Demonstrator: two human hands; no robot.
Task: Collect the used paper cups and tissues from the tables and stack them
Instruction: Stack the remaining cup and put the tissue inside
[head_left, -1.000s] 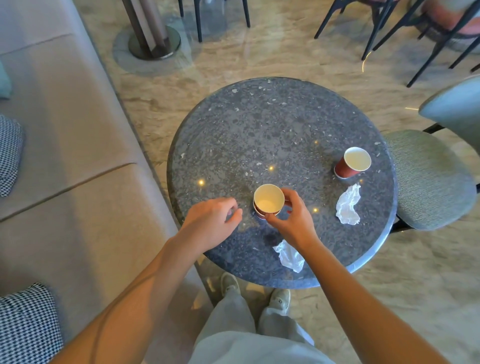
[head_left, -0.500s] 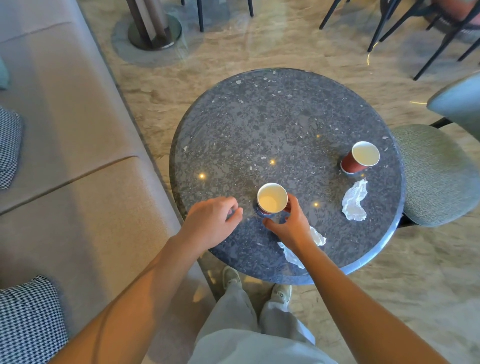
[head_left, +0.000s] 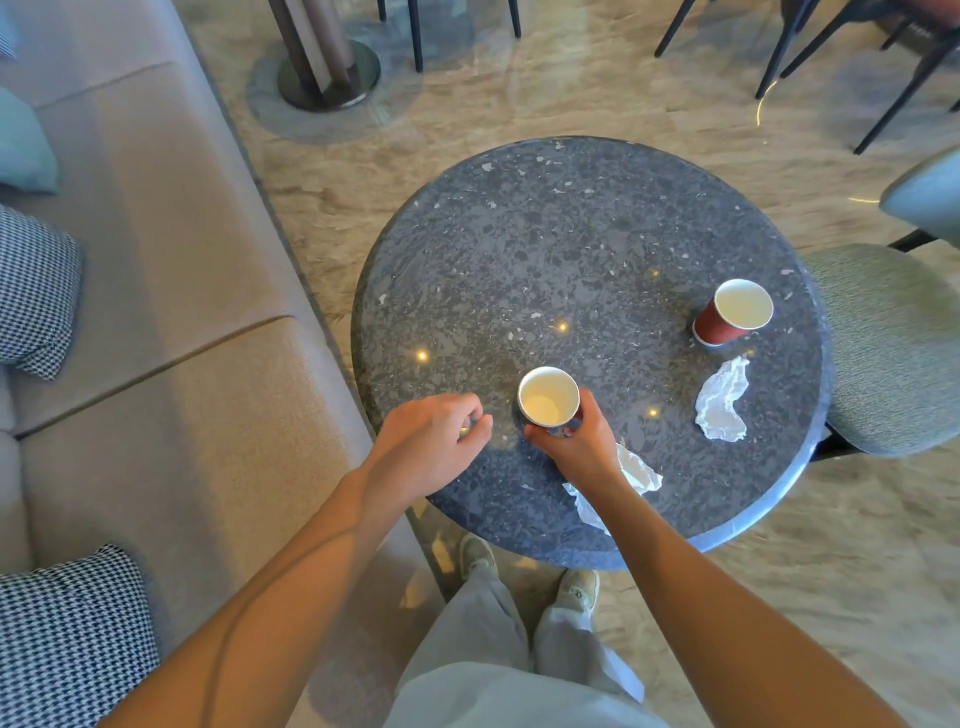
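Note:
On the round dark stone table (head_left: 571, 234) stands a paper cup (head_left: 548, 396) near the front, its pale inside facing up. My right hand (head_left: 576, 441) grips this cup from the near side. My left hand (head_left: 431, 441) rests just left of the cup with loosely curled fingers and holds nothing. A second, red paper cup (head_left: 732, 312) stands at the table's right side. A crumpled white tissue (head_left: 723, 400) lies just in front of the red cup. Another crumpled tissue (head_left: 636, 475) lies under my right wrist, partly hidden.
A beige sofa (head_left: 156, 338) with checkered cushions (head_left: 36, 291) runs along the left. A green upholstered chair (head_left: 893, 343) stands right of the table. Black chair legs (head_left: 779, 52) and a table pedestal (head_left: 324, 67) stand on the marble floor behind.
My right hand has stayed on the near cup. The tissue by my wrist now shows more to the right of my arm. The camera view has shifted slightly.

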